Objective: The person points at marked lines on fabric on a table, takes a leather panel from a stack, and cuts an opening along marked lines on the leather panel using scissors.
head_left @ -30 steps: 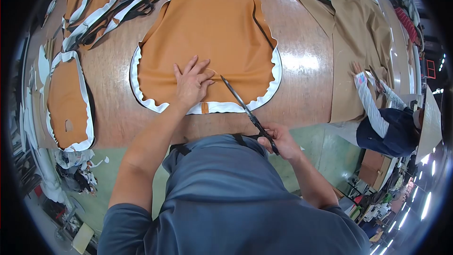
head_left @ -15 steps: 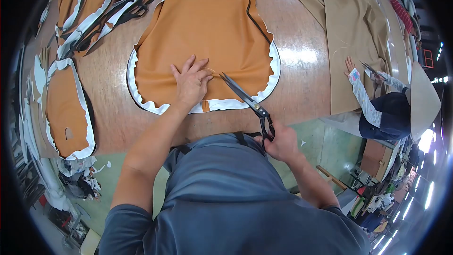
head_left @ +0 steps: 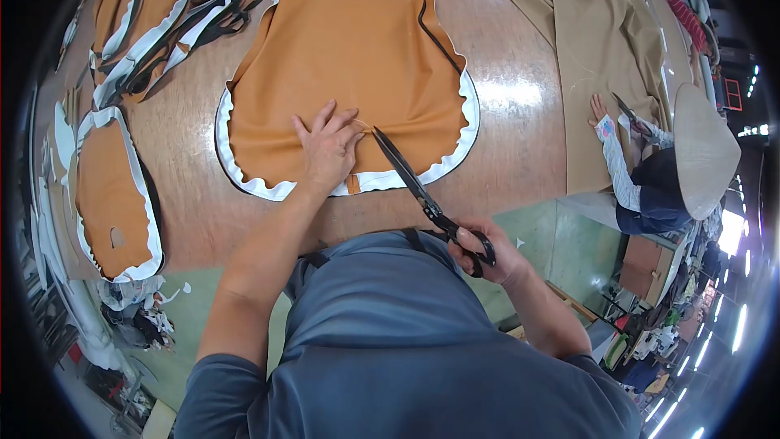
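Observation:
An orange-brown cover point(head_left: 349, 49) with a wavy white edging lies on the table in front of me. My left hand point(head_left: 329, 148) rests on its lower part with the fingers spread; a thin light thread shows by the fingertips. My right hand point(head_left: 487, 250) is closed round the handles of long black scissors point(head_left: 406, 180). The scissors' tips are beside the left fingertips, over the cover, and the blades look nearly together. Whether the left fingertips pinch the thread is too small to tell.
A smaller orange piece with white edging point(head_left: 114, 195) lies at the left of the table point(head_left: 187, 162). Orange pieces and strips point(head_left: 158, 32) lie at the upper left. At the right, a person in a conical hat point(head_left: 703, 150) holds scissors over brown material point(head_left: 597, 49).
The scissors in my right hand have turned, and their blades look closer together than half a second ago. My left hand stays on the cover. The person at the right has shifted slightly.

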`<state>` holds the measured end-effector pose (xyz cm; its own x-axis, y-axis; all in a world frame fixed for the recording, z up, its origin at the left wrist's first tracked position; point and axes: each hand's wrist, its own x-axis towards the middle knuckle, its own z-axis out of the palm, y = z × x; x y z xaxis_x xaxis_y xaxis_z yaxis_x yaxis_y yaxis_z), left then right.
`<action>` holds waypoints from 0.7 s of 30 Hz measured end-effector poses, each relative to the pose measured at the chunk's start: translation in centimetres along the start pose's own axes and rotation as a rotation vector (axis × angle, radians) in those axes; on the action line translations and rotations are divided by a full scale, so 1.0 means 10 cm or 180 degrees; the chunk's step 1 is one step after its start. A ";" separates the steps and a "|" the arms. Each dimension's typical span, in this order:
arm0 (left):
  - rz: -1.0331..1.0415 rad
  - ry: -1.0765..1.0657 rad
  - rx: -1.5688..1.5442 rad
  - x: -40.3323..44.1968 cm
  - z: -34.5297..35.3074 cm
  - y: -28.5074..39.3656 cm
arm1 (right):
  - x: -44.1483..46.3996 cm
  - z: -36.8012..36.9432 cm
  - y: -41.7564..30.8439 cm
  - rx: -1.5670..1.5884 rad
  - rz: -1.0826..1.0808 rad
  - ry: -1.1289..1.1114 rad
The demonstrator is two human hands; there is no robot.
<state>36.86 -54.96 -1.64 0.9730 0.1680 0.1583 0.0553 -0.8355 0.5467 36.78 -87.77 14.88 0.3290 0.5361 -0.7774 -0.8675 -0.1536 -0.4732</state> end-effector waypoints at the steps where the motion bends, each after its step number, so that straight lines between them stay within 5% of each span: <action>1: 0.0075 0.0054 0.0036 -0.02 0.03 -0.02 | -0.01 0.05 -0.04 0.0024 0.0096 0.0063; 21: 0.0287 0.0184 0.0292 -0.06 0.04 0.00 | 0.06 0.31 -0.46 -0.0391 0.0591 0.0469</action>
<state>36.39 -55.28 -2.04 0.9606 0.1178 0.2519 -0.0089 -0.8924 0.4511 39.78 -84.13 17.84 0.2271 0.3640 -0.9033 -0.8693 -0.3424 -0.3566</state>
